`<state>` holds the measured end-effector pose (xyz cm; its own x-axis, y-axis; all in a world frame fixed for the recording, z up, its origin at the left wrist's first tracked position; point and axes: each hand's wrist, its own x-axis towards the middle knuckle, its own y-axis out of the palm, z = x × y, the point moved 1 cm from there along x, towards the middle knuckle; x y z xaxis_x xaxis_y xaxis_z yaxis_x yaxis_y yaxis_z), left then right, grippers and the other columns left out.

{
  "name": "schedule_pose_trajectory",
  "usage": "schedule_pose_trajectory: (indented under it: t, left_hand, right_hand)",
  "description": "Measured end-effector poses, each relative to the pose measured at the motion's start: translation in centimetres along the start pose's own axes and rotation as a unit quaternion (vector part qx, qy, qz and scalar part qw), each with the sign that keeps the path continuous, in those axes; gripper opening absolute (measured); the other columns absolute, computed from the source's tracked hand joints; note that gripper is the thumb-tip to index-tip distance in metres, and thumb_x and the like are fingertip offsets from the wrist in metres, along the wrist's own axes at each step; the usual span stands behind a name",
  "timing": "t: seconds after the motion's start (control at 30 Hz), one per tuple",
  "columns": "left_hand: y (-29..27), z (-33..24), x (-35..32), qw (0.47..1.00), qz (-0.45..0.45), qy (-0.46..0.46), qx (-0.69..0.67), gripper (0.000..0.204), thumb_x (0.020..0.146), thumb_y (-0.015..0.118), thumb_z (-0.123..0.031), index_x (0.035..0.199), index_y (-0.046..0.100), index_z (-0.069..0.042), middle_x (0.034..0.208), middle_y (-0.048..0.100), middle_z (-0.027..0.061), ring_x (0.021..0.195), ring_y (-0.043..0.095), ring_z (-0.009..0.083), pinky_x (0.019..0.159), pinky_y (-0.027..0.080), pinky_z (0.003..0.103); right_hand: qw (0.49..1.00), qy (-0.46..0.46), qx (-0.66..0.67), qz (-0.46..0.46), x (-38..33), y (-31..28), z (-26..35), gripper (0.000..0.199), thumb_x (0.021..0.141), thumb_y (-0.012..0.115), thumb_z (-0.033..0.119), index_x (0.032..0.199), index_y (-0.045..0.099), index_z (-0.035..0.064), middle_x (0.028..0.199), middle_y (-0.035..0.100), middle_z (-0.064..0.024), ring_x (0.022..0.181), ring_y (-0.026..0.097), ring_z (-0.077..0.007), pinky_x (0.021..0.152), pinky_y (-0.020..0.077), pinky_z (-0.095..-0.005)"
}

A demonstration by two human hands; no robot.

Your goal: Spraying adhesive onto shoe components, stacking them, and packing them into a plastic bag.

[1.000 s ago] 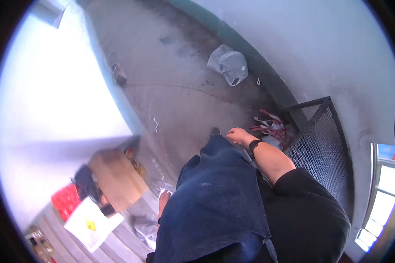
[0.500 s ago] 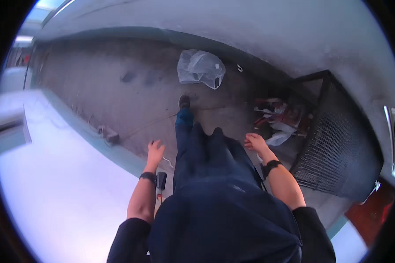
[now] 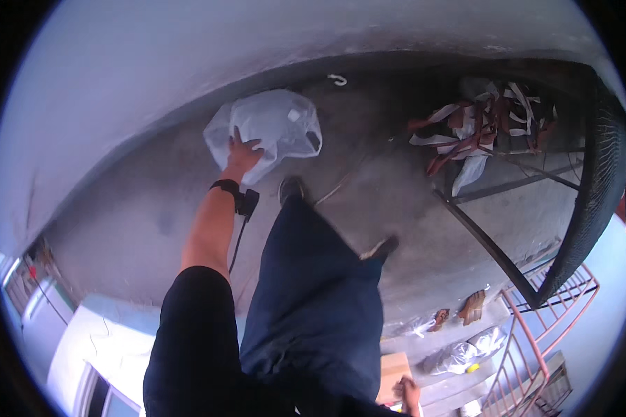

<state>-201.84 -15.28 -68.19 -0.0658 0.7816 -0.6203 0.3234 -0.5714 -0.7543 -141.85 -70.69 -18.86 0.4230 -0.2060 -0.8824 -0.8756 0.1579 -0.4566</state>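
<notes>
- The left hand is held over the clear plastic bag, its grip released, fingers spread; whether contact is made cannot be told.
- The bag is laid on the floor, near the wall.
- The right hand is seen beside a cardboard box; whether its grip is clenched cannot be told.

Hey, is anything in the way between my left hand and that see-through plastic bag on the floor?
Nothing visible is in the way: your left hand overlaps the near side of the plastic bag in this view. Whether it touches the bag, I can't tell.
</notes>
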Motion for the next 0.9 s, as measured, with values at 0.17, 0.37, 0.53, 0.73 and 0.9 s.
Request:
schedule_pose_trajectory:
  t: [0.17, 0.37, 0.53, 0.73, 0.9]
  left_hand:
    - [-4.5, 0.6, 4.2, 0.987, 0.121, 0.103, -0.021, 0.046, 0.09, 0.058, -0.024, 0.133, 0.065, -0.009, 0.146, 0.053, 0.0173, 0.138, 0.047, 0.0323, 0.116, 0.038, 0.041]
    - [-12.2, -23.5, -24.1, 0.763, 0.444, 0.233, -0.407, 0.046, 0.094, 0.063, -0.031, 0.133, 0.067, -0.007, 0.131, 0.063, 0.0094, 0.128, 0.052, 0.0235, 0.116, 0.032, 0.036]
    - [-22.4, -31.0, -42.6, 0.579, 0.586, 0.294, -0.484, 0.046, 0.087, 0.066, -0.029, 0.12, 0.072, 0.003, 0.134, 0.063, 0.0191, 0.126, 0.057, 0.0301, 0.112, 0.037, 0.039]
    - [-26.1, -31.6, -52.8, 0.578, 0.587, 0.352, -0.444, 0.053, 0.08, 0.068, -0.037, 0.106, 0.075, 0.008, 0.124, 0.067, 0.0229, 0.121, 0.061, 0.035, 0.11, 0.039, 0.041]
    - [-25.7, -34.6, -62.0, 0.623, 0.539, 0.399, -0.403, 0.055, 0.077, 0.068, -0.037, 0.106, 0.075, 0.009, 0.123, 0.067, 0.0227, 0.122, 0.061, 0.0353, 0.11, 0.039, 0.043]
  right_hand:
    - [0.988, 0.008, -0.022, 0.152, -1.8, 10.4, -7.7, 0.028, 0.102, 0.056, 0.014, 0.125, 0.062, 0.0001, 0.101, 0.072, -0.0139, 0.091, 0.073, -0.0237, 0.072, 0.06, -0.031]
    - [0.983, -0.146, -0.021, 0.108, -0.3, 19.3, 7.2, 0.045, 0.102, 0.059, 0.027, 0.14, 0.057, 0.0022, 0.116, 0.07, -0.0092, 0.099, 0.066, -0.0166, 0.085, 0.0534, -0.0297]
    - [0.859, -0.184, 0.41, 0.246, -2.2, 17.8, 18.3, 0.073, 0.103, 0.048, 0.058, 0.157, 0.035, 0.0099, 0.153, 0.048, -0.0137, 0.137, 0.05, -0.0274, 0.111, 0.0406, -0.0449]
    - [0.497, -0.399, 0.658, 0.4, -11.4, 7.1, 19.3, 0.086, 0.099, 0.041, 0.071, 0.155, 0.037, 0.0071, 0.155, 0.045, -0.0134, 0.142, 0.045, -0.0304, 0.12, 0.0337, -0.0483]
    - [0.429, -0.497, 0.584, 0.478, -14.5, -1.9, 11.0, 0.062, 0.105, 0.046, 0.052, 0.143, 0.05, 0.0037, 0.135, 0.062, -0.0123, 0.122, 0.061, -0.0248, 0.107, 0.0461, -0.0453]
